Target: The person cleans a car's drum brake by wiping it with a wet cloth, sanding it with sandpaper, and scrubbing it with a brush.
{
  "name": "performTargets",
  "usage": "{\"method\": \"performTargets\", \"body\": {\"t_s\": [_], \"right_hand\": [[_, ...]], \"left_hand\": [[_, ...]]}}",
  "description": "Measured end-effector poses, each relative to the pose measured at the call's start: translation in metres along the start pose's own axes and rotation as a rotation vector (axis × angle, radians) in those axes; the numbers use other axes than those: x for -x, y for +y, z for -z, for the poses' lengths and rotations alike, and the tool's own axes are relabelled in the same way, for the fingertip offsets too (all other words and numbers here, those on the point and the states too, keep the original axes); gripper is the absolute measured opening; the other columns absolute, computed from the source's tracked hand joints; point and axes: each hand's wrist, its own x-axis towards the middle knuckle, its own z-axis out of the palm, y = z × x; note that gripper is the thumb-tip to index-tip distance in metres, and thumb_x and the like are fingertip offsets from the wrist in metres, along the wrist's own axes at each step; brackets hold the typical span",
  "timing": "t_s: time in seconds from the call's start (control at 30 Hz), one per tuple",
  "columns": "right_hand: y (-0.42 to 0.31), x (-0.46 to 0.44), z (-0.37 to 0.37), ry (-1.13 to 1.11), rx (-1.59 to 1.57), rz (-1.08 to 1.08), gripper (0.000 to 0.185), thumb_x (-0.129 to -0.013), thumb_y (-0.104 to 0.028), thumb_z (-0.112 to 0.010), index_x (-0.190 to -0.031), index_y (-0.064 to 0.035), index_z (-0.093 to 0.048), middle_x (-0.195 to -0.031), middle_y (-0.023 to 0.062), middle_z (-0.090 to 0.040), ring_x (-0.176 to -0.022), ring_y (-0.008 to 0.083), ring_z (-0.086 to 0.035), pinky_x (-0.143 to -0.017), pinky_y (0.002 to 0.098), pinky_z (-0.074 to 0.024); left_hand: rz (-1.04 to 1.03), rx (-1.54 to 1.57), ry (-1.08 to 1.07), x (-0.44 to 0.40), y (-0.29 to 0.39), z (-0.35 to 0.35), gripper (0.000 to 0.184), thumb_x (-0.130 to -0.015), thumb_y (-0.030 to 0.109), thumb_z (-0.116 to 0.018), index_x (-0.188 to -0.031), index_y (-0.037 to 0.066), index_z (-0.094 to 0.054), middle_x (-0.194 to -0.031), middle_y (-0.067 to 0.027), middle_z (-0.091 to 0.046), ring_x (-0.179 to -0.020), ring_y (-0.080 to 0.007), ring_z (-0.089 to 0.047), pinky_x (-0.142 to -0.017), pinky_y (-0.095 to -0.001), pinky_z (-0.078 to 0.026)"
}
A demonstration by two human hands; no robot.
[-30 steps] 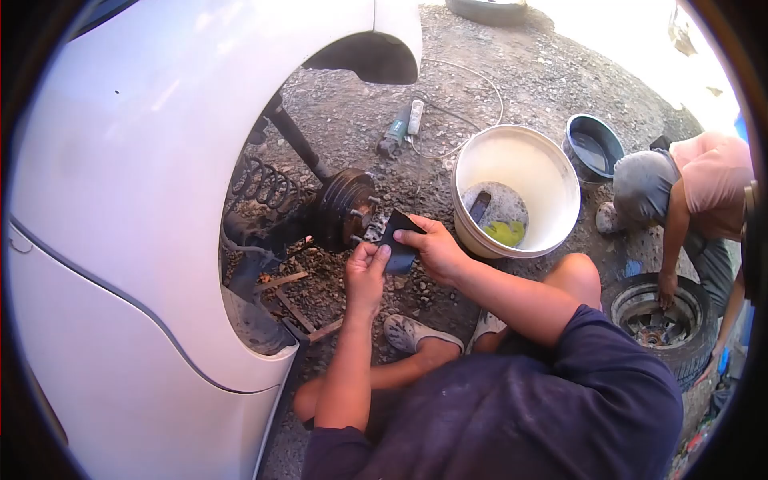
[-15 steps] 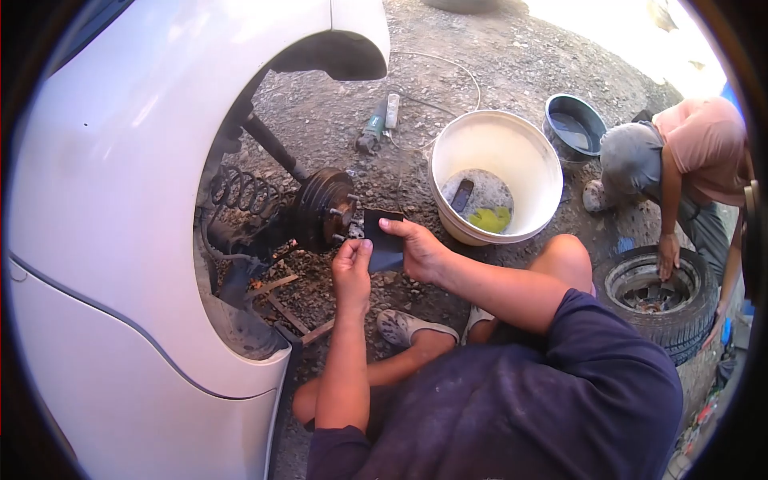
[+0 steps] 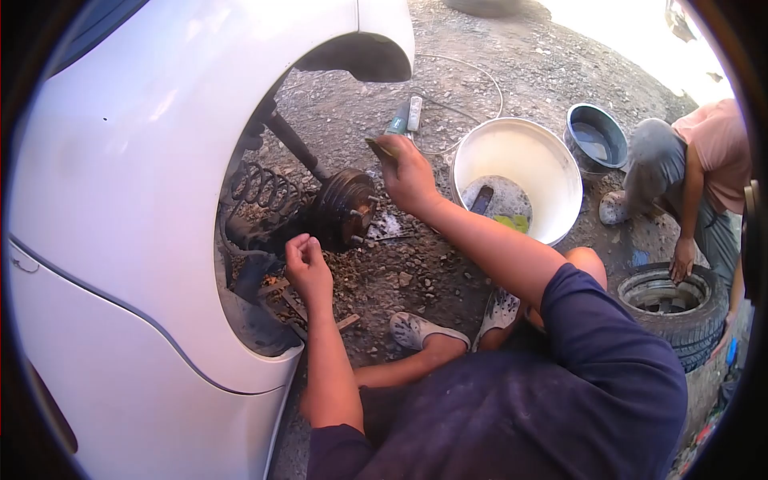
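Note:
My right hand (image 3: 410, 178) is raised to the right of the wheel hub, closed around a small dark sheet of sandpaper (image 3: 379, 150) seen nearly edge-on. Below and left of the hub is my left hand (image 3: 310, 268), its fingers curled together with nothing visible in them. The rusty brake drum (image 3: 346, 204), with bare wheel studs, sits in the open wheel arch of a white car (image 3: 144, 208). A coil spring (image 3: 268, 188) shows behind it. Neither hand touches the drum.
A white bucket (image 3: 560, 160) holds soapy water, a dark brush and a yellow-green cloth. Beyond are a green angle grinder (image 3: 400, 118) and a dark bucket (image 3: 606, 120). At right, a person (image 3: 708, 168) bends over a wheel with its tyre (image 3: 688, 332). Gravel covers the ground.
My hands have moved apart: the left let go of the sandpaper and dropped left, while the right lifted it up. The view has shifted, and the other person's hand remains at the tyre.

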Motion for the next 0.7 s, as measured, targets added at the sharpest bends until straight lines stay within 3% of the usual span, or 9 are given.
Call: {"method": "performTargets", "body": {"t_s": [0.07, 0.1, 0.13, 0.23, 0.27, 0.43, 0.53, 0.63, 0.7], "right_hand": [[-0.001, -0.007, -0.016, -0.223, 0.224, 0.316, 0.036, -0.086, -0.006, -0.074, -0.121, -0.0128, -0.077, -0.120, 0.0103, -0.071, -0.116, 0.0321, -0.070, -0.100, 0.0458, -0.0576], [-0.002, -0.008, -0.024, -0.224, 0.220, 0.322, 0.036, -0.086, -0.006, -0.074, -0.121, -0.0128, -0.077, -0.120, 0.0103, -0.071, -0.116, 0.0321, -0.070, -0.100, 0.0458, -0.0576], [0.002, -0.005, -0.035, -0.324, 0.251, 0.478, 0.035, -0.085, -0.010, -0.077, -0.120, -0.0133, -0.078, -0.123, 0.0080, -0.071, -0.118, 0.0311, -0.069, -0.101, 0.0454, -0.0576], [0.010, 0.016, -0.056, -0.524, 0.176, 0.846, 0.041, -0.080, -0.017, -0.083, -0.121, -0.0147, -0.080, -0.125, 0.0054, -0.071, -0.122, 0.0296, -0.067, -0.105, 0.0444, -0.0575], [0.012, 0.022, -0.057, -0.496, 0.257, 0.941, 0.051, -0.075, -0.020, -0.085, -0.125, -0.0146, -0.079, -0.127, 0.0050, -0.070, -0.125, 0.0298, -0.067, -0.108, 0.0447, -0.0577], [0.029, 0.024, -0.064, -0.477, 0.110, 0.831, 0.049, -0.075, -0.020, -0.088, -0.123, -0.0150, -0.079, -0.130, 0.0037, -0.071, -0.125, 0.0299, -0.069, -0.107, 0.0440, -0.0592], [0.024, 0.033, -0.069, -0.274, 0.096, 0.491, 0.032, -0.084, -0.017, -0.085, -0.115, -0.0166, -0.079, -0.122, 0.0022, -0.073, -0.119, 0.0290, -0.070, -0.097, 0.0420, -0.0617], [0.024, 0.030, -0.077, -0.196, 0.175, 0.349, 0.029, -0.086, -0.015, -0.083, -0.114, -0.0161, -0.079, -0.121, 0.0025, -0.073, -0.116, 0.0288, -0.070, -0.094, 0.0419, -0.0614], [0.013, 0.038, -0.068, -0.335, 0.096, 0.647, 0.027, -0.087, -0.015, -0.082, -0.114, -0.0138, -0.079, -0.121, 0.0055, -0.072, -0.121, 0.0324, -0.069, -0.102, 0.0452, -0.0601]], "left_hand": [[-0.061, -0.161, -0.028, -0.008, 0.010, -0.002, 0.059, -0.102, 0.018, -0.079, -0.152, 0.001, -0.054, -0.141, -0.0223, -0.064, -0.125, -0.0310, -0.064, -0.107, -0.0431, -0.052], [-0.121, -0.277, -0.065, -0.011, 0.007, -0.008, 0.077, -0.098, 0.021, -0.082, -0.163, 0.003, -0.046, -0.153, -0.0272, -0.057, -0.139, -0.0387, -0.059, -0.116, -0.0487, -0.048], [-0.167, -0.263, -0.187, -0.016, -0.015, -0.015, 0.104, -0.093, 0.027, -0.088, -0.173, 0.006, -0.026, -0.166, -0.0325, -0.041, -0.154, -0.0495, -0.041, -0.127, -0.0563, -0.036], [-0.216, -0.378, -0.166, -0.001, -0.014, -0.038, 0.114, -0.090, 0.031, -0.090, -0.173, 0.000, -0.017, -0.169, -0.0359, -0.032, -0.158, -0.0539, -0.033, -0.131, -0.0583, -0.031], [-0.199, -0.391, -0.191, -0.004, -0.017, -0.039, 0.119, -0.090, 0.032, -0.090, -0.173, -0.001, -0.012, -0.170, -0.0379, -0.027, -0.157, -0.0565, -0.030, -0.129, -0.0612, -0.031], [-0.274, -0.490, -0.153, -0.007, -0.035, -0.041, 0.118, -0.090, 0.031, -0.090, -0.173, 0.000, -0.013, -0.167, -0.0375, -0.030, -0.155, -0.0567, -0.032, -0.127, -0.0639, -0.031], [-0.299, -0.506, -0.144, -0.008, -0.036, -0.043, 0.117, -0.090, 0.031, -0.090, -0.173, 0.000, -0.013, -0.166, -0.0373, -0.032, -0.153, -0.0568, -0.033, -0.127, -0.0647, -0.032], [-0.312, -0.523, -0.129, -0.009, -0.038, -0.042, 0.117, -0.090, 0.031, -0.090, -0.173, -0.001, -0.013, -0.166, -0.0372, -0.032, -0.153, -0.0569, -0.033, -0.126, -0.0647, -0.033], [-0.332, -0.512, -0.131, -0.008, -0.037, -0.044, 0.118, -0.090, 0.031, -0.090, -0.173, -0.001, -0.013, -0.166, -0.0373, -0.032, -0.153, -0.0568, -0.033, -0.126, -0.0646, -0.033]]}}
